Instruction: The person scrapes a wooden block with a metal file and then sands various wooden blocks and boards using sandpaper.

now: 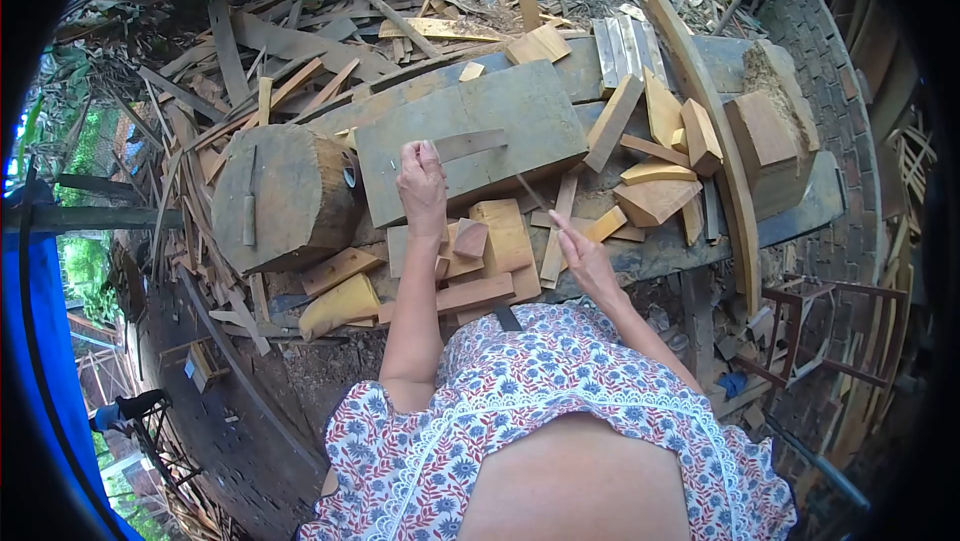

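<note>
My left hand (pixel 421 186) is closed in a fist around the near end of a flat, brownish metal blade (pixel 472 145), which points right over a large grey wooden block (pixel 480 116). Its handle is hidden in the fingers. My right hand (pixel 592 263) grips a thin, dark, file-like rod (pixel 533 193) whose tip reaches up to the block's front edge. Blade and rod are apart. On the round log stump (pixel 285 191) to the left lies a slender tool with a wooden handle (pixel 249 221).
Wood offcuts (pixel 500 231) lie in front of the block, and more blocks (pixel 700 136) sit to its right. A long curved beam (pixel 715 111) crosses the bench at right. Scrap wood (pixel 300 51) is heaped behind. A wooden stool frame (pixel 830 331) stands lower right.
</note>
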{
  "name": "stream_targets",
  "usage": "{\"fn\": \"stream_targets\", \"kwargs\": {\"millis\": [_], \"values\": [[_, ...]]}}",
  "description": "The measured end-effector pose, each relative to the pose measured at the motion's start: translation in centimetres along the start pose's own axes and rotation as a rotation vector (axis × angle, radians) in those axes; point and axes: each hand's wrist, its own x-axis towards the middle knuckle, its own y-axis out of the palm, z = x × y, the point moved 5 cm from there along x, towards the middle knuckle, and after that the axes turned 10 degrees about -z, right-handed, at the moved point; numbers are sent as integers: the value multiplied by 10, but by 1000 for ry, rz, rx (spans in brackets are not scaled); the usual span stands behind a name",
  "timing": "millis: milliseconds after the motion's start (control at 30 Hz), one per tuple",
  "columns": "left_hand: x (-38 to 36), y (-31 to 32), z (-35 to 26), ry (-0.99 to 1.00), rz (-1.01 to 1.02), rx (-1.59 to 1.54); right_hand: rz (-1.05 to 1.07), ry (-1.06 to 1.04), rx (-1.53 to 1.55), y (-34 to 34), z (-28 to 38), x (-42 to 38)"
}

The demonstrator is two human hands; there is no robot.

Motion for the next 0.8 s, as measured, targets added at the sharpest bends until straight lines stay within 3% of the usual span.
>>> {"fn": "stream_targets", "kwargs": {"millis": [33, 100, 167, 233, 367, 433, 500, 600, 733, 800], "values": [[-1, 2, 0, 2, 1, 1, -1, 0, 2, 7, 3, -2], [-3, 4, 4, -95, -27, -78, 2, -299, -9, 19, 17, -8], [-4, 5, 7, -133, -38, -100, -39, -354, -8, 36, -5, -4], [-4, 5, 9, -176, -54, -121, -31, -124, -67, 39, -24, 6], [-4, 4, 13, -196, -57, -130, 144, 103, -118, 27, 1, 1], [-2, 7, 12, -188, -55, -138, -36, -389, 14, 25, 16, -1], [-3, 6, 12, -184, -66, -126, 12, -340, -49, 30, -7, 7], [-3, 3, 9, -185, -46, -146, 159, 153, -420, 26, -62, 30], [-3, 2, 16, -155, 105, -139, -108, -61, -67, 2, -68, 33], [-6, 1, 21, -159, 130, -142, -166, -6, -23, -13, -69, 29]]}}
